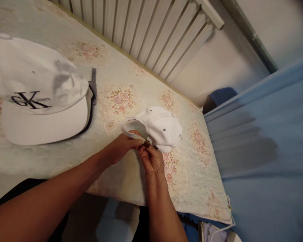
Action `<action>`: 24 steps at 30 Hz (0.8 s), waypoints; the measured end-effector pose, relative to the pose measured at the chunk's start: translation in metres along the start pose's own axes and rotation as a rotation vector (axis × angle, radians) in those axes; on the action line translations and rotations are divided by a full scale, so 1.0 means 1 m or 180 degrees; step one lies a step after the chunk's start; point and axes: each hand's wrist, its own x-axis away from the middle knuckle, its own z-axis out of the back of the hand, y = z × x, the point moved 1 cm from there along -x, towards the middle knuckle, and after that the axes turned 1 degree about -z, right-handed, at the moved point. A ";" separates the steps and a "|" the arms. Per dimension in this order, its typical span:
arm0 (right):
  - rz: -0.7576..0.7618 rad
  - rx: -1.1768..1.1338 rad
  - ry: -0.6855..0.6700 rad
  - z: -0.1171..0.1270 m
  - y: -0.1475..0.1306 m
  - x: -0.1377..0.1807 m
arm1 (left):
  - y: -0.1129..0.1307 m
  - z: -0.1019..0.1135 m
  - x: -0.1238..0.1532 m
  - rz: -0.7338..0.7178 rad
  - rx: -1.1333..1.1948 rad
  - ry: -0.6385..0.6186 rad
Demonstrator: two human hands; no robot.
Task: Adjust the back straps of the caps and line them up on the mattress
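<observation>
Pinching noted: strap [136, 135] gripped by left hand [122, 145], fingers closed, and by right hand [153, 158], fingers closed beside the dark buckle [146, 144], presumably so it is steadied from 2 sides. White cap [166, 127] apparently rested on floral cloth [148, 89], weight likely borne there. 2nd cap [44, 82] placed well apart, left.

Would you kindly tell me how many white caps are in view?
2: the lettered cap at left, and the held cap near the middle. Others may be hidden underneath.
</observation>
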 end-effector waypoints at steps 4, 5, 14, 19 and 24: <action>0.0110 0.0128 -0.0106 0.000 0.000 0.000 | -0.001 0.000 0.000 0.0010 0.0012 -0.0031; 0.0132 0.0155 -0.0118 -0.001 0.000 0.001 | -0.001 0.000 0.000 0.0013 0.0012 -0.0027; 0.0228 0.0131 -0.0134 -0.002 0.001 0.002 | -0.001 0.001 0.001 0.0020 0.0017 -0.0044; 0.0214 0.0104 -0.0107 -0.006 -0.001 0.006 | -0.002 0.003 0.000 0.0001 -0.0063 -0.0032; 0.0293 0.0107 -0.0088 -0.009 -0.002 0.007 | -0.001 0.002 -0.001 -0.0032 -0.0146 -0.0058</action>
